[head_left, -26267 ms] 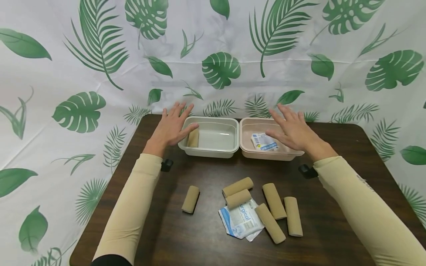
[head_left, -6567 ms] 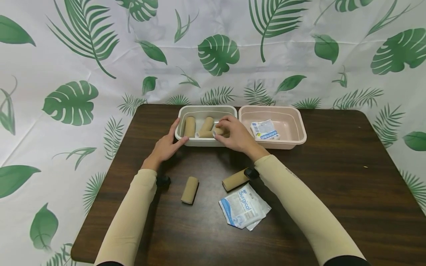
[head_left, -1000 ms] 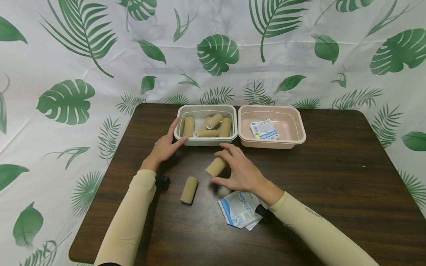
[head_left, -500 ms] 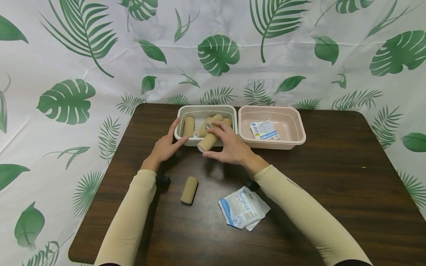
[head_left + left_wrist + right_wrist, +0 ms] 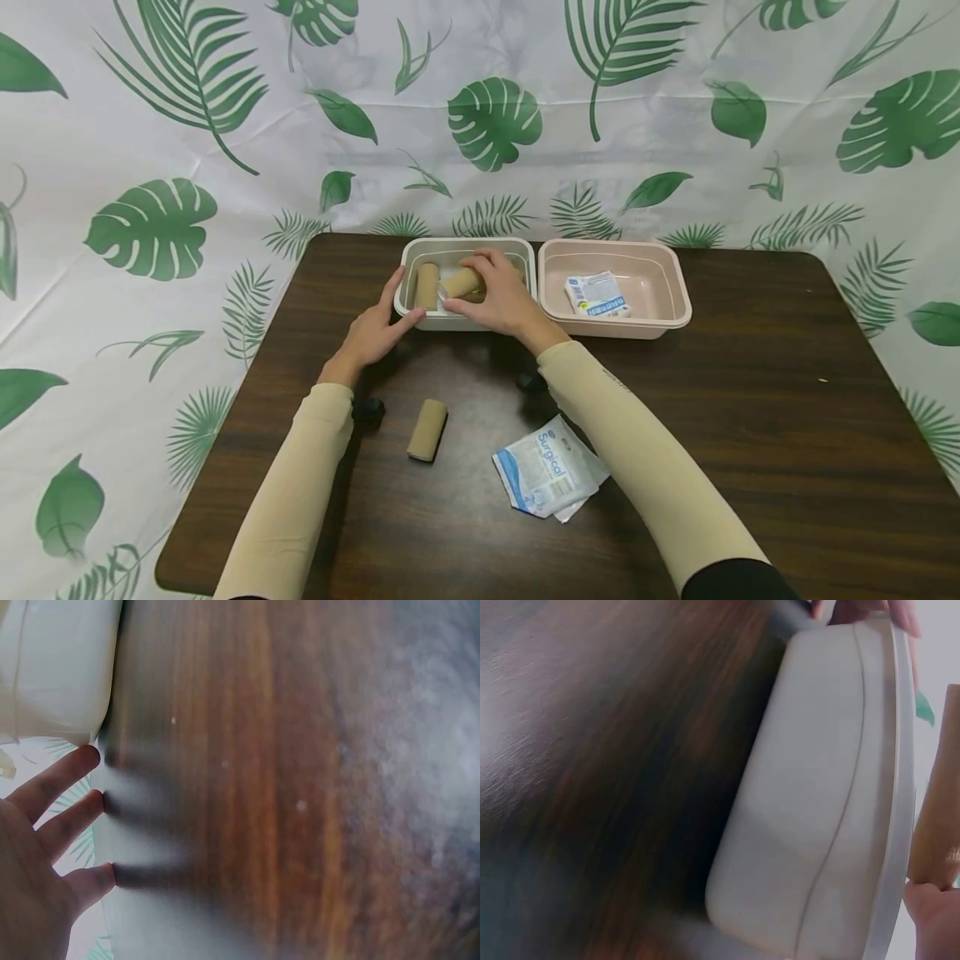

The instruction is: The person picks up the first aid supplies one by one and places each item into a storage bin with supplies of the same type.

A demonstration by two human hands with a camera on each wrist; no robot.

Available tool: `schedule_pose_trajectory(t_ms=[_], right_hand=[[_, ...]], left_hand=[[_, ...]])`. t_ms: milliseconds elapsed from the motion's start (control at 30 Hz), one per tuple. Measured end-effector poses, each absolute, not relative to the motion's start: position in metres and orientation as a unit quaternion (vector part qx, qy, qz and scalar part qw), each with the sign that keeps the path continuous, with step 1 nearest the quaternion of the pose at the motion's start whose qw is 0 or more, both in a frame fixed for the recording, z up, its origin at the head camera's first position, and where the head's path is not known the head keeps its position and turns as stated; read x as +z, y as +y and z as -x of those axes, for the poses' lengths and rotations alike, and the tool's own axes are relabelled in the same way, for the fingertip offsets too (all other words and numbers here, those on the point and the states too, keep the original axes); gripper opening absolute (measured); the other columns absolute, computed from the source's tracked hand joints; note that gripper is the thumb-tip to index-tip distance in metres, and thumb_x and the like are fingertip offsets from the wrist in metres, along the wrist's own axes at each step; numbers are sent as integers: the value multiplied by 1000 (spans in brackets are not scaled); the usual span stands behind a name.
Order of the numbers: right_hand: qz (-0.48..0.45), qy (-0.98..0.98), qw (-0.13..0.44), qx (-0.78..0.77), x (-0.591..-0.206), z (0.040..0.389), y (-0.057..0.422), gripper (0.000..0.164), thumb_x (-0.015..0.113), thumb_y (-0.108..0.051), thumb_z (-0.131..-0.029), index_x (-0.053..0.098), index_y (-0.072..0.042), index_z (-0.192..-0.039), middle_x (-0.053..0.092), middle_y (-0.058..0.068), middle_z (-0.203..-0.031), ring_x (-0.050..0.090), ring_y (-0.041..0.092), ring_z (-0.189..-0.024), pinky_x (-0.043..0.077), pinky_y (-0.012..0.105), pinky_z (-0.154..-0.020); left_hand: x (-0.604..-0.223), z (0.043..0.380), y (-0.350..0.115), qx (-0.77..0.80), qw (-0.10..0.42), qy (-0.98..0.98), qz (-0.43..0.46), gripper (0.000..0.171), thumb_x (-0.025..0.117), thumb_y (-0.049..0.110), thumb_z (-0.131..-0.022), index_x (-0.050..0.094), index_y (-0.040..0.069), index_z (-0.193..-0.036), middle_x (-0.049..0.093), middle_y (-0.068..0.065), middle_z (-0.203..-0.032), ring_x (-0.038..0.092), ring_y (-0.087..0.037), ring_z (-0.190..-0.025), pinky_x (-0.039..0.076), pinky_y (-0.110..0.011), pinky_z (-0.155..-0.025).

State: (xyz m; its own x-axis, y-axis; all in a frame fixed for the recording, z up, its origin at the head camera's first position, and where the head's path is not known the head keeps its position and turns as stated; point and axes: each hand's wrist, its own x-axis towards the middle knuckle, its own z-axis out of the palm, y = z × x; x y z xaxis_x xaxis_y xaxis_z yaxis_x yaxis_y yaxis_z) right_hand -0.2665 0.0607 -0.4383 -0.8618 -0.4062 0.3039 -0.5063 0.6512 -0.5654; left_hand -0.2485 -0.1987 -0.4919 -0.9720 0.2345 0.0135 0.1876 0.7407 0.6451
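Observation:
My right hand (image 5: 504, 293) holds a cardboard tube (image 5: 461, 283) between thumb and fingers, over the inside of the off-white bin (image 5: 465, 323). In the right wrist view, the tube (image 5: 936, 810) stands out past the bin's rim, with the thumb at its end. Inside the bin, one tube (image 5: 427, 285) lies along the left side; others are mostly hidden behind my right hand. My left hand (image 5: 372, 332) rests at the bin's front left corner, thumb on the front rim. The left wrist view shows its fingers spread, tips close to the table beside the bin.
A pink bin (image 5: 662, 287) with a white and blue packet (image 5: 596, 293) adjoins on the right. Nearer on the dark wooden table (image 5: 750, 375) lie a cardboard tube (image 5: 427, 430) and white and blue packets (image 5: 543, 472) printed "Surgical". A leaf-patterned cloth (image 5: 495, 125) hangs behind.
Over the last second my right hand has carried the tube from the table in front up over the off-white bin. Earlier, most tubes lay on the table. The left hand keeps its place.

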Motion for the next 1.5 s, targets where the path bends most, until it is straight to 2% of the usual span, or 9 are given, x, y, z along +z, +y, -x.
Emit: schedule_pose_trajectory(t_ms=[200, 400, 500, 633, 733, 833, 967, 1200, 1500], right_hand=[[-232, -922, 65, 304, -441, 274, 48, 75, 72, -58, -82, 54, -12, -138, 39, 10, -145, 42, 26, -127, 44, 39, -96], [-292, -922, 78, 243, -438, 279, 44, 74, 76, -55, -80, 55, -13, -137, 36, 15, -149, 30, 32, -139, 30, 47, -109], [-324, -918, 77, 216, -435, 281, 44, 74, 76, -53, -81, 53, -15, -140, 29, 13, -155, 18, 34, -145, 23, 54, -112], [-349, -911, 74, 208, -433, 280, 44, 78, 74, -51, -84, 46, -17, -148, 11, 8, -163, -8, 34, -148, 20, 63, -110], [-352, -906, 75, 223, -435, 280, 45, 77, 73, -47, -86, 42, -18, -151, 2, 4, -165, -15, 31, -147, 20, 64, -109], [-337, -908, 60, 242, -439, 281, 47, 71, 70, -43, -90, 43, -16, -150, 6, 3, -165, -11, 28, -148, 20, 61, -111], [-316, -911, 42, 261, -447, 282, 51, 60, 67, -39, -94, 51, -12, -145, 17, 5, -163, 2, 28, -149, 20, 55, -113], [-335, -895, 77, 283, -450, 278, 55, 44, 68, -32, -94, 64, -6, -129, 38, 13, -153, 27, 34, -144, 25, 43, -114], [-334, -907, 48, 253, -447, 273, 48, 46, 59, -35, -99, 58, -8, -137, 37, 13, -153, 29, 32, -143, 24, 43, -114]], left_hand=[[-495, 248, -198, 341, 38, 933, -113, 80, 41, 73, -92, -7, 51, -153, 49, -27, -140, 56, -47, -114, 39, -63, -94], [-495, 248, -199, 344, 34, 932, -111, 80, 42, 71, -92, -6, 51, -153, 52, -27, -136, 58, -46, -111, 40, -63, -93], [-496, 249, -199, 342, 37, 932, -112, 80, 40, 72, -92, -7, 50, -153, 51, -26, -138, 57, -46, -113, 39, -63, -94], [-495, 249, -199, 342, 40, 932, -112, 81, 39, 73, -92, -8, 50, -153, 48, -26, -142, 55, -47, -116, 38, -64, -95], [-495, 250, -199, 344, 40, 931, -112, 81, 40, 73, -92, -8, 50, -153, 48, -27, -140, 56, -47, -115, 38, -64, -95], [-494, 250, -200, 345, 43, 931, -113, 80, 41, 72, -92, -8, 51, -152, 49, -27, -140, 56, -48, -115, 38, -64, -94], [-494, 251, -200, 345, 43, 931, -113, 80, 42, 71, -92, -8, 52, -152, 48, -27, -141, 55, -48, -115, 38, -64, -95], [-492, 254, -200, 343, 37, 932, -115, 81, 42, 72, -92, -7, 52, -152, 49, -26, -140, 56, -47, -115, 39, -63, -94], [-492, 255, -201, 341, 38, 933, -111, 80, 42, 73, -91, -7, 52, -152, 50, -26, -139, 57, -46, -114, 39, -62, -94]])
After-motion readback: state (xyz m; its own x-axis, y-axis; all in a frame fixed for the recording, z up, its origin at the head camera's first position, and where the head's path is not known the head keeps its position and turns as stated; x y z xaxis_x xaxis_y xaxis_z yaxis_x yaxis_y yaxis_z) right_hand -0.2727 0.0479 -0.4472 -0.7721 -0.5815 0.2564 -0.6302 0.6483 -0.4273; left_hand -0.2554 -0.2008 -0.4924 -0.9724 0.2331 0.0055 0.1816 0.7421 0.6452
